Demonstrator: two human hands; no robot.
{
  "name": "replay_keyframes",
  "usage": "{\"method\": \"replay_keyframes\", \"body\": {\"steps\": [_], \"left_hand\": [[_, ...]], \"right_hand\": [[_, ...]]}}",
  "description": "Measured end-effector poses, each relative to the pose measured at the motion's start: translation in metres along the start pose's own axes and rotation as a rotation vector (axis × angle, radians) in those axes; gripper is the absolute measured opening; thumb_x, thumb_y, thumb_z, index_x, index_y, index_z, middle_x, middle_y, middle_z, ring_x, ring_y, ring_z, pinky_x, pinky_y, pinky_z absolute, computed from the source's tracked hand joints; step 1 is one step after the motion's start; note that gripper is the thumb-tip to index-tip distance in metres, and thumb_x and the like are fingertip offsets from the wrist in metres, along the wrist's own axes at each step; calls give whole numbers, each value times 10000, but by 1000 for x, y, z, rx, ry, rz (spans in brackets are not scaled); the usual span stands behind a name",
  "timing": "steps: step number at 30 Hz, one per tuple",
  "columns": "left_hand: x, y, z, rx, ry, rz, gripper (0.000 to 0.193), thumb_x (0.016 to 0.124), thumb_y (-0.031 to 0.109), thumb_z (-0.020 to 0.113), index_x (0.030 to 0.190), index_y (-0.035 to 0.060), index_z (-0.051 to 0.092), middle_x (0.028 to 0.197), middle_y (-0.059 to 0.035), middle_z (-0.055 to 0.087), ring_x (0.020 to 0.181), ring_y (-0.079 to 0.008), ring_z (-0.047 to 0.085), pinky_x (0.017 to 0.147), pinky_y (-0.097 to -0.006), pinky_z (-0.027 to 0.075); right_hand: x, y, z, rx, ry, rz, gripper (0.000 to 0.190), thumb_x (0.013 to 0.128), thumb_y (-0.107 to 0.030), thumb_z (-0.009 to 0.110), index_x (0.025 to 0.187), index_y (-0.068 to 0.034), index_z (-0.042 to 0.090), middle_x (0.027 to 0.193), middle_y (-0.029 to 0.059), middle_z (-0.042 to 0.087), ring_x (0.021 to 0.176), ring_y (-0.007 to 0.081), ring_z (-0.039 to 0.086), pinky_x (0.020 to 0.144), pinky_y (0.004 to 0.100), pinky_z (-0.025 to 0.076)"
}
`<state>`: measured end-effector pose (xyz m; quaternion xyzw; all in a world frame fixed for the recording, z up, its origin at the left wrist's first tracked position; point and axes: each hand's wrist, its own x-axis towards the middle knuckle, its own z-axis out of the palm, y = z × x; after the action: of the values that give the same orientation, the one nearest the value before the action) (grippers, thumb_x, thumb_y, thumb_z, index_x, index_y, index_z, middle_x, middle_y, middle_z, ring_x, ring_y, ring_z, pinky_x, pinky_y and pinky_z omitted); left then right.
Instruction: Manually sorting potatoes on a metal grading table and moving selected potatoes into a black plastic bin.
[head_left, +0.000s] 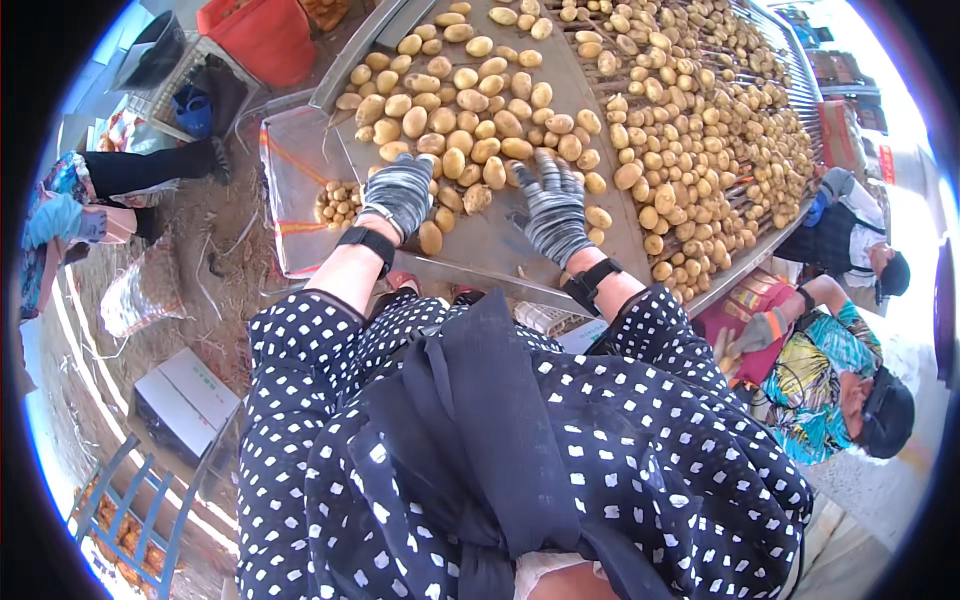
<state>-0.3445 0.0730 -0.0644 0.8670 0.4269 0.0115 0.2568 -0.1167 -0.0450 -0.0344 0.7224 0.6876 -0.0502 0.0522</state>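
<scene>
Both my hands wear grey striped knit gloves and a black wrist strap. My left hand (399, 193) lies at the left edge of a spread of loose potatoes (460, 120), back upward, its fingers bent against them. Whether it grips a potato is hidden. My right hand (555, 210) is palm down with fingers spread, its fingertips at the near right side of the same potatoes. They rest on a flat sorting table (517, 259) before me. Just left of my left hand, small potatoes (337, 204) sit in a clear-sided bag or chute (300, 161).
To the right, a roller conveyor (795, 64) carries many more potatoes (697, 150). Two people (814, 375) (844, 217) stand along its side; another person (64, 225) is at the left. A red container (259, 41), filled sack (146, 289), cardboard box (187, 401) and blue metal frame (142, 502) lie leftward.
</scene>
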Motion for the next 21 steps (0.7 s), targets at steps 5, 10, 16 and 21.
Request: {"method": "replay_keyframes", "body": {"steps": [5, 10, 16, 21], "left_hand": [[-20, -44, 1, -714, 210, -260, 449, 838, 233, 685, 1196, 0, 544, 1082, -168, 653, 976, -247, 645, 826, -367, 505], [-58, -91, 0, -1356, 132, -642, 332, 922, 190, 590, 1224, 58, 545, 1021, -83, 662, 733, -165, 638, 633, -308, 544], [-77, -74, -18, -1799, 339, -740, 301, 908, 244, 615, 1179, 132, 546, 939, -35, 651, 664, -142, 629, 496, -282, 537], [-40, -59, -47, -1679, 413, -638, 317, 923, 158, 561, 1216, 41, 528, 1026, -64, 628, 761, -151, 644, 620, -275, 570]], "right_hand": [[11, -21, 7, 75, -49, -36, 854, 649, -439, 794, 1395, -245, 428, 1489, 192, 261, 1356, 442, 252, 1053, 624, 238], [40, -74, 21, 37, -78, -282, 770, 641, -495, 762, 1340, -311, 499, 1498, 150, 278, 1349, 466, 240, 953, 705, 291], [103, -131, 3, 145, -105, -490, 507, 763, -393, 681, 1251, -302, 578, 1432, 134, 372, 1309, 443, 321, 926, 680, 335], [162, -57, -16, 404, 236, -662, 240, 802, -269, 653, 951, -82, 631, 1036, 160, 593, 910, 320, 601, 749, 453, 494]]}}
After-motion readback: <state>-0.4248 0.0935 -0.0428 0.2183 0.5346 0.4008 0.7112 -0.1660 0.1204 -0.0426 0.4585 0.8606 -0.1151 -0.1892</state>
